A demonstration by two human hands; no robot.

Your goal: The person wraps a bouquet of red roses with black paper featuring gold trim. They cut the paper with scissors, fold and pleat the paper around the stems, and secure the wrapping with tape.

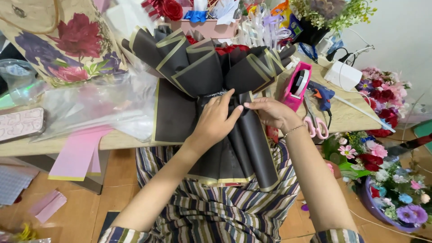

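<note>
Head view: left hand [215,120] clenched around black gold-edged paper-wrapped bouquet [211,72] neck, right hand [270,112] pinching fold, keeping wrap gathered.

Both arms are bare from the upper arm down, with short sleeves showing only at the bottom edge of the frame. The left hand [215,119] wears nothing. The right hand [270,112] has a thin beaded bracelet [294,130] at the wrist. A dress [211,211] with vertical stripes in cream, navy, olive and brown covers the lap, lower centre.
</note>
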